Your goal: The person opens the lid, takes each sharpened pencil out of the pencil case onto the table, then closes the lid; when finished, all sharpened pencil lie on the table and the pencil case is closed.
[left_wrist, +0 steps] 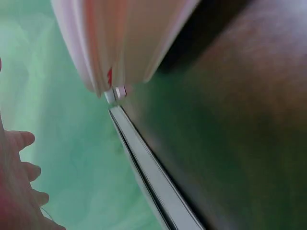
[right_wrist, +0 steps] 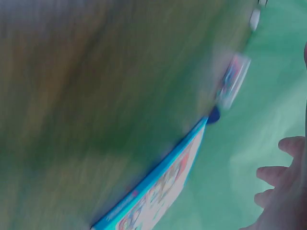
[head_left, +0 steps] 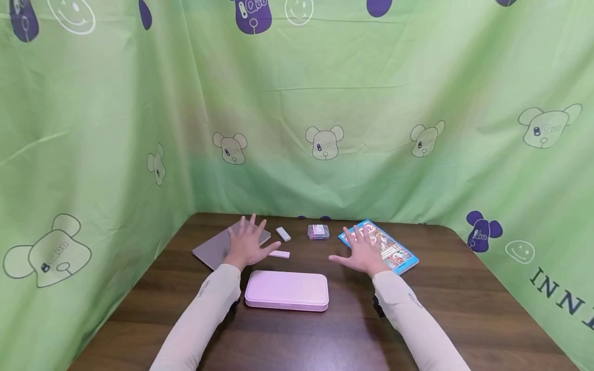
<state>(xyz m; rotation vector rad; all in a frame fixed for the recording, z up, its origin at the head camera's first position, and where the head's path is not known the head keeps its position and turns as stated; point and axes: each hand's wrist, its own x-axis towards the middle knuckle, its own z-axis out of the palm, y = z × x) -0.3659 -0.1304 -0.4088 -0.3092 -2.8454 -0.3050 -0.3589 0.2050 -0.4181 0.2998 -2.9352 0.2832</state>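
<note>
With fingers spread, my left hand (head_left: pixel 247 243) hovers over the grey-covered notebook (head_left: pixel 211 248); the left wrist view shows the notebook's page edge (left_wrist: pixel 153 167) well apart from the fingers. My right hand (head_left: pixel 364 252) is also spread, over the lower left of a blue-bordered picture book (head_left: pixel 400 256), and holds nothing. Between the forearms lies a closed pink pencil case (head_left: pixel 286 291), which looms large as a pink shape (left_wrist: pixel 115 38) in the left wrist view. A small pale pink strip (head_left: pixel 280 254) pokes out beside my left thumb, partly hidden by it.
Toward the back of the brown wooden table (head_left: pixel 297 340) lie a white eraser-like block (head_left: pixel 283 234) and a small clear box (head_left: pixel 318 232) with a printed label. A green patterned curtain (head_left: pixel 297 93) hangs behind the table and along both sides.
</note>
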